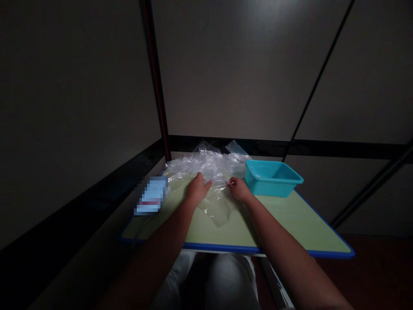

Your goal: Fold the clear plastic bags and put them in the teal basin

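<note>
Crumpled clear plastic bags [206, 161] lie in a loose heap over the far half of the table. One clear plastic bag [219, 211] spreads from the heap toward me, between and below my hands. My left hand [197, 189] is at this bag's left side, fingers curled into the film and thumb pointing right. On the other side, my right hand [238, 189] pinches the film between thumb and fingertips. The film's exact edges are hard to make out. Just right of my right hand stands a turquoise plastic basin [271, 185], its inner floor hidden from this angle.
The pale green table [306, 219] has a blue edge [222, 247]. A phone-like object with a blurred screen [151, 196] sits at the left, a thin cable [138, 230] below it. Panelled walls [226, 77] rise close behind and left. My knees are under the table.
</note>
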Tool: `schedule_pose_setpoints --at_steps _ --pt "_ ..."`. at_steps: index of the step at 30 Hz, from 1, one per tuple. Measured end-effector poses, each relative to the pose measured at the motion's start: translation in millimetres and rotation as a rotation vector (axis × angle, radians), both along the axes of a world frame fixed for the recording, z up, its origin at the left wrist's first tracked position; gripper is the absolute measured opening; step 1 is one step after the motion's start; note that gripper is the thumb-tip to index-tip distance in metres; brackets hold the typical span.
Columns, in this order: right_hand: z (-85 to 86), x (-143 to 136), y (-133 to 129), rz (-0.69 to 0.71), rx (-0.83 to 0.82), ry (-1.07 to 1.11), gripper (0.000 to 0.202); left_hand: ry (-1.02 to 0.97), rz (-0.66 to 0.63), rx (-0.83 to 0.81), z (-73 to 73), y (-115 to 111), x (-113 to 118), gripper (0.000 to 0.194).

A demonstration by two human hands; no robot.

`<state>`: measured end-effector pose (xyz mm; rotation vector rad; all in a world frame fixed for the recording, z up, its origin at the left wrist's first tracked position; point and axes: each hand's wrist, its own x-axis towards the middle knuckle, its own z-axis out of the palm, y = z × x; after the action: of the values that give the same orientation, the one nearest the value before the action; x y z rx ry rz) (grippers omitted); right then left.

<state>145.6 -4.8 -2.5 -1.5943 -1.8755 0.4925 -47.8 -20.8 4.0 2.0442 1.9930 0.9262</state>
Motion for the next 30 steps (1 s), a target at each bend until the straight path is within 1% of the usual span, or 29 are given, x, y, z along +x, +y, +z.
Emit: schedule_pose_setpoints --at_steps 3,7,9,13,15,17,20,27,30 --pt "4.4 0.6 -3.6 -0.034 0.006 -0.112 0.015 0.063 0.006 -0.044 -2.0 0.2 -2.5 0.031" --pt "6.5 -0.9 -6.6 -0.038 -0.004 -0.214 0.018 0.149 0.021 0.077 -2.4 -3.0 -3.3 0.033" --pt "7.1 -1.9 -7.5 -0.037 -0.009 -0.249 0.020 0.151 -0.007 0.121 -2.1 -5.0 -2.0 0.032" --pt "9.2 -4.1 -10.4 -0.027 -0.010 -0.299 0.022 0.124 -0.101 0.151 -2.5 -7.1 1.6 0.031" --pt "10.7 -5.1 -12.6 -0.017 -0.011 -0.319 0.023 0.118 -0.104 0.169 -2.6 -7.1 2.7 0.035" --pt "12.3 -6.3 -14.7 -0.009 -0.012 -0.337 0.023 0.115 -0.081 0.180 -2.3 -7.0 3.1 0.039" --pt "14.1 -8.5 -17.4 -0.009 -0.018 -0.362 0.023 0.118 -0.059 0.183 -2.0 -6.8 3.2 0.040" --pt "12.0 -14.9 -20.1 -0.027 -0.033 -0.412 0.023 0.133 -0.114 0.171 -5.9 -4.7 6.7 0.041" --pt "10.6 -15.5 -18.8 -0.032 -0.035 -0.425 0.024 0.155 -0.127 0.192 -6.1 -5.6 10.2 0.041"
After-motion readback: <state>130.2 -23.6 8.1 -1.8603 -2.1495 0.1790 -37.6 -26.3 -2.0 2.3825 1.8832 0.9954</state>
